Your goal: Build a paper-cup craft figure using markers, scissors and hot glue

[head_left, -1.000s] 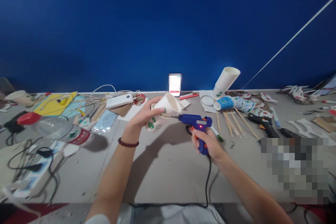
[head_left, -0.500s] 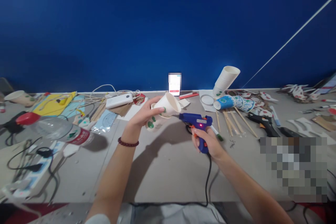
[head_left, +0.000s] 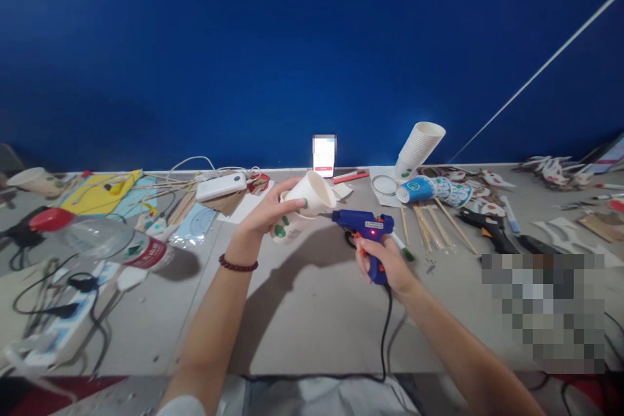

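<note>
White paper cups with green spots [head_left: 314, 193] are in my left hand [head_left: 266, 208], which is closed round them above the middle of the table. One cup tilts up to the right, and another [head_left: 288, 231] shows under it. My right hand [head_left: 383, 260] grips the handle of a blue glue gun [head_left: 358, 220] with a lit red light. Its nozzle points left, close to the right side of the cups; whether it touches them I cannot tell. A black cord hangs from the grip.
A phone [head_left: 324, 156] stands by the blue wall. To the right are stacked cups [head_left: 422, 146], a blue cup [head_left: 415, 190], wooden sticks [head_left: 424, 229] and a black glue gun [head_left: 492, 227]. At left lie a bottle [head_left: 107, 240] and a power strip [head_left: 82, 318].
</note>
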The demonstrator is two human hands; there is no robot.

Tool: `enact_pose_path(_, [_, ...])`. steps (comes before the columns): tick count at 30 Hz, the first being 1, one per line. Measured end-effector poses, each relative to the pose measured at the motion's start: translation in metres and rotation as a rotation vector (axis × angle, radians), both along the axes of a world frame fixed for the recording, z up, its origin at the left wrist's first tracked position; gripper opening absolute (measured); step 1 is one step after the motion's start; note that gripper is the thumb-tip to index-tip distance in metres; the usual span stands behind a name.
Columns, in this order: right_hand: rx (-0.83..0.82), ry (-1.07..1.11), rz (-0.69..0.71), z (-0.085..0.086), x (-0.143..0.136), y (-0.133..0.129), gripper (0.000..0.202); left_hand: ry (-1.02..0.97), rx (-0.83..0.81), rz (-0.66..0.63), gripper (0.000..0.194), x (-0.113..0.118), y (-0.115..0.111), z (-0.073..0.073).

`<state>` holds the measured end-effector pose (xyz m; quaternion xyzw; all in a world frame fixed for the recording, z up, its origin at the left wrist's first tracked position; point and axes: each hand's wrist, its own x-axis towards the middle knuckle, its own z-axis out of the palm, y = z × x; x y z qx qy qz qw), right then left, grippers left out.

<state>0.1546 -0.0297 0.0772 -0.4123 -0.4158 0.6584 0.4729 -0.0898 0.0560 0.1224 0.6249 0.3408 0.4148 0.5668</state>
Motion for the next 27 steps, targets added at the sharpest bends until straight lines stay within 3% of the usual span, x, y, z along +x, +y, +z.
enact_pose_path(13, [0.130,-0.040,-0.041,-0.005,-0.006,-0.008,0.031,-0.075,-0.078,0.049,0.059,0.009,-0.001,0.000])
enact_pose_path(20, [0.366,-0.395,-0.241,-0.003,-0.013,-0.018,0.025,-0.183,-0.180,0.078,0.061,0.022,-0.003,-0.005])
enact_pose_path(27, [0.627,-0.724,-0.390,-0.017,-0.011,-0.020,0.017,-0.265,-0.286,0.039,0.066,0.036,-0.006,-0.006])
